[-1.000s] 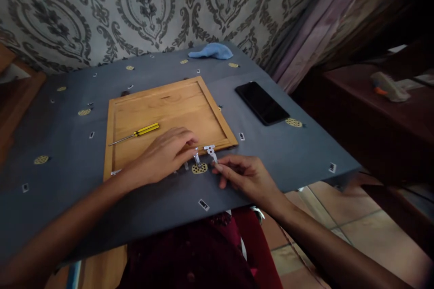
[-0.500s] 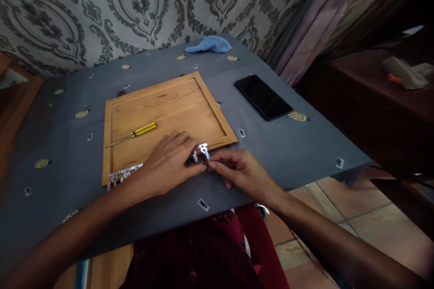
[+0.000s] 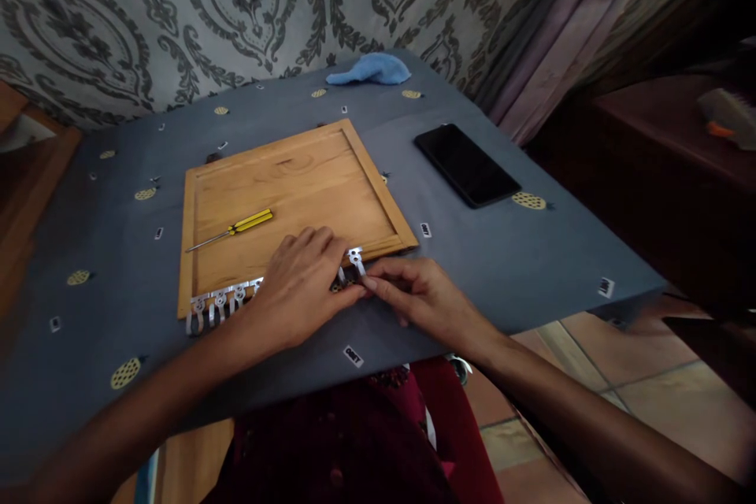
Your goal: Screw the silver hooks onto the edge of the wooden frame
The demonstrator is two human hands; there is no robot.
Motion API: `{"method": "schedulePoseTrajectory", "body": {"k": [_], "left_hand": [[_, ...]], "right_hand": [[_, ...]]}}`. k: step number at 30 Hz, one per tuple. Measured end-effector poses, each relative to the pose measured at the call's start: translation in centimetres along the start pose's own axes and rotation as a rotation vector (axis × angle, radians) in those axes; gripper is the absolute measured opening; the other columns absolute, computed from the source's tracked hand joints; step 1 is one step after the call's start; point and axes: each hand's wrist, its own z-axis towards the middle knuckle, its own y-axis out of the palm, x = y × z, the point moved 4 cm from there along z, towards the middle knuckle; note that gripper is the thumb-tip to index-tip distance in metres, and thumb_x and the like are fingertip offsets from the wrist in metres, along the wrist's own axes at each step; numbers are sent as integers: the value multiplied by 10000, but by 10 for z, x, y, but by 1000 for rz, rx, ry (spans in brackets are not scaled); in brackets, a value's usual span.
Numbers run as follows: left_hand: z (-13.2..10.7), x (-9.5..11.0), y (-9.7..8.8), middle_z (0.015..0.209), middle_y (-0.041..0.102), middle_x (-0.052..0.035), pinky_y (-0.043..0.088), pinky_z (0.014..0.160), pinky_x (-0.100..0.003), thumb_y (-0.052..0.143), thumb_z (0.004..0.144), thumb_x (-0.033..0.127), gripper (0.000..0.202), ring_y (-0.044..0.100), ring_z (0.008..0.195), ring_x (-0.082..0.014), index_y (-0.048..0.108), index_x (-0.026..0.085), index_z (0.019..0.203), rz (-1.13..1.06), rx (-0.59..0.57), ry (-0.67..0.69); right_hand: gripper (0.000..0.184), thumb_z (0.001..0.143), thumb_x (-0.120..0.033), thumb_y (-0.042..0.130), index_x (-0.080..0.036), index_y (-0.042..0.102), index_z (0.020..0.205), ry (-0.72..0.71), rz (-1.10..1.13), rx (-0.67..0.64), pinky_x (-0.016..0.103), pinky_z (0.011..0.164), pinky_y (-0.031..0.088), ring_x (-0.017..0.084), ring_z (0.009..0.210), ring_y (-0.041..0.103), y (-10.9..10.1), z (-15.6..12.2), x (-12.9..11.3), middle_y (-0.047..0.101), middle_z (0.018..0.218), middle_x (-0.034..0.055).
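A silver metal hook rack [image 3: 239, 289], a strip with several curved hooks, lies along the near edge of a framed wooden panel [image 3: 307, 173]. My left hand [image 3: 307, 279] is wrapped over the rack's middle and hides that part of it. At the rack's right end, the thumb and fingers of my right hand [image 3: 422, 291] pinch the last hook. Both hands' fingertips nearly meet there, so the exact contact is partly hidden. On the panel's left half rests a screwdriver [image 3: 250, 221] with a yellow and black handle, its tip pointing left.
A black phone [image 3: 466, 164] lies to the right of the panel. Toward the back of the table is a crumpled blue cloth [image 3: 372, 68]. The grey patterned tablecloth [image 3: 508, 268] hangs over the front edge. A patterned curtain [image 3: 147, 31] borders the far side.
The view has shifted slightly. More of the rack's hooks show to the left of my left hand. Both hands keep nearly the same place and hold on the rack.
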Motion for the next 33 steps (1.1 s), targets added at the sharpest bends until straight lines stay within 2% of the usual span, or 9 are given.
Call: {"method": "schedulePoseTrajectory", "body": {"k": [9, 13, 15, 18, 21, 23, 28, 33], "left_hand": [[1, 4, 2, 1016, 607, -63, 437, 812, -407, 621, 859, 504, 338, 557, 1010, -279, 579, 197, 993, 54, 19, -25], [2, 4, 4, 1015, 621, -58, 433, 799, -403, 642, 839, 487, 316, 559, 1003, -278, 577, 210, 975, 55, 30, -31], [3, 3, 5, 1023, 626, -56, 434, 799, -402, 656, 829, 486, 323, 559, 1007, -277, 575, 212, 980, 37, 31, -32], [3, 4, 5, 1030, 626, -54, 440, 811, -417, 676, 813, 503, 353, 555, 1014, -281, 575, 209, 978, 12, 21, -40], [4, 5, 3, 1031, 620, -57, 445, 823, -432, 656, 833, 495, 346, 550, 1014, -284, 575, 199, 992, -1, -3, -55], [4, 6, 2, 1031, 616, -57, 447, 827, -438, 637, 855, 468, 322, 547, 1011, -283, 574, 192, 1009, -11, -26, -60], [3, 8, 1, 1015, 611, -50, 449, 833, -455, 645, 854, 437, 297, 536, 1005, -290, 574, 187, 998, -19, -26, -53], [1, 8, 1, 1018, 612, -55, 452, 835, -465, 644, 856, 416, 288, 532, 1000, -290, 577, 183, 1012, -20, -9, -38]], "right_hand": [[276, 911, -391, 533, -188, 593, 734, -13, 9, -47, 190, 372, 320, 51, 416, 409, -1, 3, 3, 470, 600, -57], [269, 932, -365, 506, -192, 628, 765, -31, -95, -27, 196, 397, 357, 62, 431, 448, -5, -2, -3, 538, 598, -45], [251, 948, -331, 502, -193, 670, 823, -124, -246, 39, 221, 485, 441, 93, 524, 552, -11, -6, -9, 633, 662, -12], [207, 958, -243, 506, -177, 701, 979, -340, -535, 140, 280, 666, 535, 154, 741, 675, -20, -11, -16, 723, 840, 50], [202, 946, -184, 526, -156, 692, 1058, -532, -746, 156, 341, 786, 579, 201, 919, 693, -24, -14, -16, 722, 1013, 102], [196, 934, -162, 549, -137, 679, 1078, -629, -804, 140, 373, 844, 589, 219, 1012, 680, -24, -14, -16, 706, 1115, 128], [234, 944, -139, 530, -110, 649, 1144, -679, -875, 48, 381, 827, 609, 222, 1017, 683, -19, -13, -16, 680, 1234, 143], [258, 951, -143, 523, -114, 651, 1173, -678, -953, 50, 368, 815, 609, 216, 1009, 684, -18, -13, -15, 667, 1273, 138]]}}
